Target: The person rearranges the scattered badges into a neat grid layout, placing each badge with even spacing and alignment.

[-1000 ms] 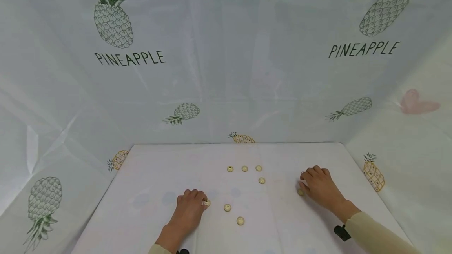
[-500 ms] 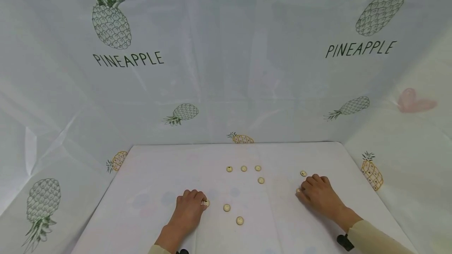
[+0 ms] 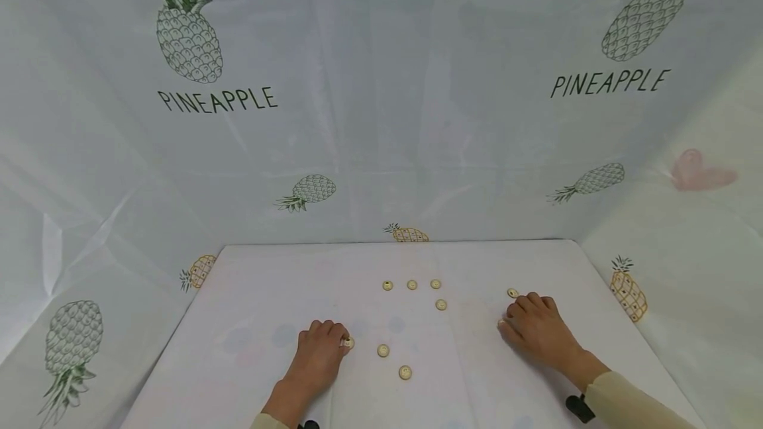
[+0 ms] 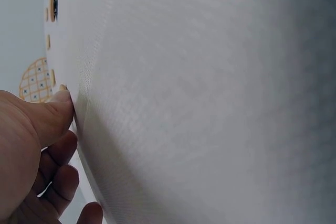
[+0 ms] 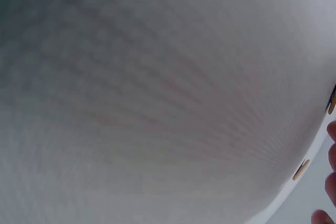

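Note:
On the white table, my left hand (image 3: pixel 319 351) pinches a small pale yellow, button-like disc (image 3: pixel 350 343) at its fingertips. The left wrist view shows the thumb tip against the cloth, with the disc's edge (image 4: pixel 63 87) just beyond it. My right hand (image 3: pixel 540 330) is low at the right side, its thumb and forefinger at another such disc (image 3: pixel 501 324), which they mostly cover. Close beyond its knuckles lies a further disc (image 3: pixel 512 292). In the right wrist view, only fingertips (image 5: pixel 332 158) show at the edge, with one disc (image 5: pixel 301 169) near them.
A row of several like discs (image 3: pixel 412 285) lies at the back middle, with one disc (image 3: pixel 441 304) just in front. Two more, a disc (image 3: pixel 383 350) and a nearer disc (image 3: pixel 405 373), lie right of my left hand. Pineapple-printed cloth (image 3: pixel 381 118) walls the table.
My right hand has drawn back slightly from the far disc, uncovering it, and its thumb now covers the nearer one. The left hand has stayed in place.

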`<state>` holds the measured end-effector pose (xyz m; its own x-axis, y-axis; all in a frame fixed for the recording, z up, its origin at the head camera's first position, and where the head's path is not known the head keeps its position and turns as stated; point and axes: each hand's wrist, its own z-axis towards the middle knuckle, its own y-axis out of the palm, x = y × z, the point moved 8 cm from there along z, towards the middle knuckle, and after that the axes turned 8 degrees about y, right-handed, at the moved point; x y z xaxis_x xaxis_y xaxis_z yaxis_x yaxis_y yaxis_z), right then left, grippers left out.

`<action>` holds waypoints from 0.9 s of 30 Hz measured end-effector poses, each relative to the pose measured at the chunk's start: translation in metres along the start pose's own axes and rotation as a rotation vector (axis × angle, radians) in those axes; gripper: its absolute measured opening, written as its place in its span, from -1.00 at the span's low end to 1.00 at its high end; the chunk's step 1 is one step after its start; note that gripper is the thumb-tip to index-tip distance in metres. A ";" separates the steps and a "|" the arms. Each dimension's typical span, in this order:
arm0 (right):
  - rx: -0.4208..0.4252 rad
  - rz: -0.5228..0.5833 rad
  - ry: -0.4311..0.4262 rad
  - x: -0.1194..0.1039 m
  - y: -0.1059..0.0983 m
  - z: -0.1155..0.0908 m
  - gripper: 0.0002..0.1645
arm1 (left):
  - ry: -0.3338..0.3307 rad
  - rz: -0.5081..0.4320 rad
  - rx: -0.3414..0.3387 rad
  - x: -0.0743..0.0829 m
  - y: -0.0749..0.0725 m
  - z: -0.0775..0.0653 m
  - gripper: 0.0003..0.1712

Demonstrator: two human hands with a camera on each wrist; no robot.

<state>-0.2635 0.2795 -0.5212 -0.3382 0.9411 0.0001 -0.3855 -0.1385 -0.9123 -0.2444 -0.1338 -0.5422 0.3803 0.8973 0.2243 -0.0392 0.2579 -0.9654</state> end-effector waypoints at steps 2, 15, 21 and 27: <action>-0.011 -0.019 0.009 0.002 0.002 0.000 -0.73 | -0.002 0.000 0.000 0.000 0.000 0.000 -0.80; 0.004 0.002 -0.115 -0.010 0.005 0.003 -0.78 | 0.033 0.017 0.035 0.004 -0.005 -0.001 -0.79; 0.003 0.026 -0.149 -0.011 0.003 0.003 -0.67 | 0.041 0.030 0.059 0.004 -0.006 -0.002 -0.79; -0.003 0.015 -0.110 -0.004 0.002 0.000 -0.71 | 0.040 0.026 0.060 0.004 -0.005 -0.001 -0.80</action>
<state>-0.2632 0.2752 -0.5228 -0.4363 0.8993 0.0310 -0.3769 -0.1514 -0.9138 -0.2415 -0.1323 -0.5362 0.4150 0.8892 0.1925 -0.1045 0.2568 -0.9608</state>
